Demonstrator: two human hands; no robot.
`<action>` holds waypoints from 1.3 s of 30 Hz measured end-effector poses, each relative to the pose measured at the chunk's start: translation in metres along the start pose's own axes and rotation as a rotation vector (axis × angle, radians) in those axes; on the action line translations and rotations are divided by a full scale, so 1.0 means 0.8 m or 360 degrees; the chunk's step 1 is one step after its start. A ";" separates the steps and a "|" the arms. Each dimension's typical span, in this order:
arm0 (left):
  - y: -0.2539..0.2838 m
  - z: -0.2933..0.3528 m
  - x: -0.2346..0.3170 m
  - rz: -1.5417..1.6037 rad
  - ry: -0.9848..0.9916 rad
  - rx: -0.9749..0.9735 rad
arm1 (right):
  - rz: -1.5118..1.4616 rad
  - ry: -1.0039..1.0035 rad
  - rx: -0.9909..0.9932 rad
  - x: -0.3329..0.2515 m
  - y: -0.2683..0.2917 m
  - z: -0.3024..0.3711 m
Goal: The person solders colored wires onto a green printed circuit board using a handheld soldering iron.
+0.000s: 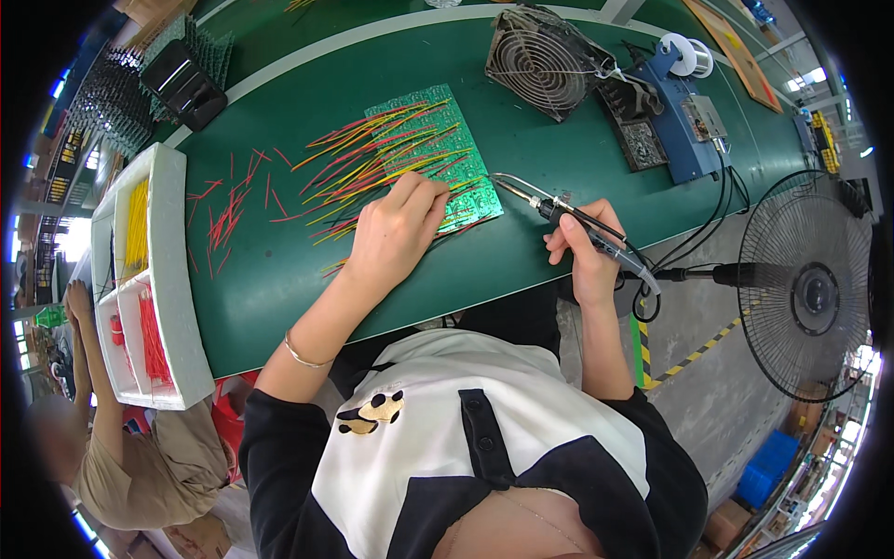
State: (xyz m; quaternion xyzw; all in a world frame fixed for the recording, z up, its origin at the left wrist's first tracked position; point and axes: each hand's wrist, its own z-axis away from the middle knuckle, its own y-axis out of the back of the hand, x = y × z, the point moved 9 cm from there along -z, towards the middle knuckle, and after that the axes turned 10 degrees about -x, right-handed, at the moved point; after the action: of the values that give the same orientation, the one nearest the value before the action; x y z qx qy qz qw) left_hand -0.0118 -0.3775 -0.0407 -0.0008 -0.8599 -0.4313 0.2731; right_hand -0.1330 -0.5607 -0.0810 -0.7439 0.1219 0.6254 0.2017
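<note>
A green circuit board panel (436,112) lies on the green table, with rows of red, yellow and black wires (372,154) attached or lying across it and fanning out to the left. My left hand (396,228) is closed in a pinch over the board's near part, among the wires; the fingers hide which wire is between them. In my right hand (593,256) is a soldering iron (551,212) with a thin curved metal tube along its tip. Its tip points left and meets or hovers just by the board's right edge; I cannot tell which.
Loose red wire pieces (228,214) lie left of the board. Beyond them stands a white foam box (177,270) with yellow and red wires. A dusty fan (540,61), a blue solder feeder (684,121) with cables, and a large fan (810,284) are rightward. Another person (154,466) sits left.
</note>
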 end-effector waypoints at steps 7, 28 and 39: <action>-0.001 0.000 0.000 -0.0017 -0.0025 0.0012 | 0.0006 -0.0006 0.0011 0.001 0.003 0.000; 0.017 0.011 0.000 -0.0217 0.0132 -0.0183 | -0.0255 0.0187 0.0464 -0.001 0.032 -0.035; 0.030 0.038 0.042 -0.0356 0.0115 -0.0030 | -0.0180 0.0269 0.0383 -0.007 0.026 -0.034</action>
State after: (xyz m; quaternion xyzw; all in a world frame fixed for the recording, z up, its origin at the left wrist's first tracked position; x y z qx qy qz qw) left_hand -0.0492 -0.3476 -0.0216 0.1081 -0.8402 -0.4669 0.2539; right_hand -0.1189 -0.5918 -0.0748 -0.7699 0.1704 0.5291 0.3134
